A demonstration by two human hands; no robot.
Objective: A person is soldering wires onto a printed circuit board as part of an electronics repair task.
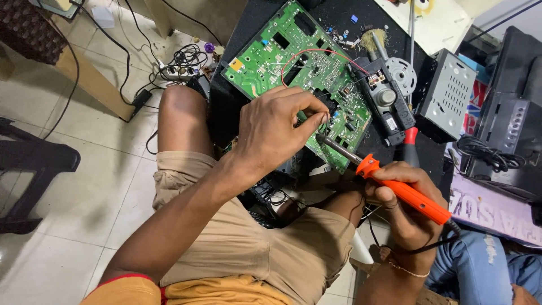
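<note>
A green circuit board (285,53) lies tilted on a black work surface (254,22) in front of my knees. My left hand (274,127) rests over the board's near edge, fingers pinched on a thin piece, maybe solder wire, by the iron's tip. My right hand (409,206) grips an orange soldering iron (403,189); its metal tip (327,141) touches the board near the lower right corner. A red wire (316,52) loops across the board.
A black mechanism with a white gear (387,96) and a grey metal box (449,93) sit right of the board. A red-handled tool (411,141) lies beside the iron. Cables and a power strip (180,68) lie on the tiled floor; a dark stool (34,169) stands left.
</note>
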